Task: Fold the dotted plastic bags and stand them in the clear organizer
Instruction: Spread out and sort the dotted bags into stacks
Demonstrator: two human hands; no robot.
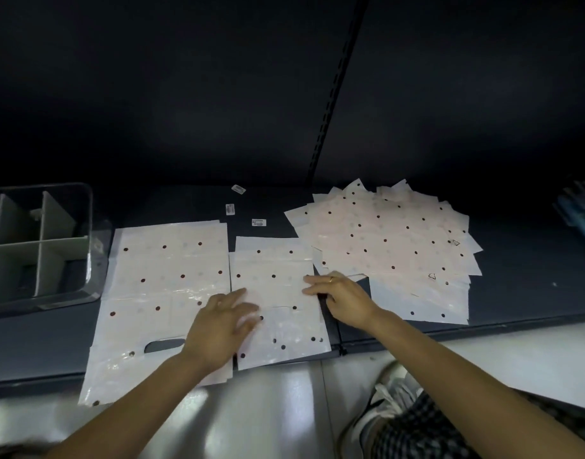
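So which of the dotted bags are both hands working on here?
The narrower middle bag, between the wide flat bag on the left and the fanned pile on the right. The left hand and right hand both rest on it.

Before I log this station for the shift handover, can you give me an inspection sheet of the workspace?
Surface: dark shelf, bags spread across it.
Job's things: clear organizer at far left, its compartments hold no bags; large flat bag beside it; narrower bag in the middle; fanned pile of bags at right.
Clutter: three small labels behind the bags.
Grippers: left hand lies flat on the narrower bag; right hand touches its right edge, ring visible.
Cables: nothing seen.
Surroundings: dark back panel; pale floor; the person's shoe.
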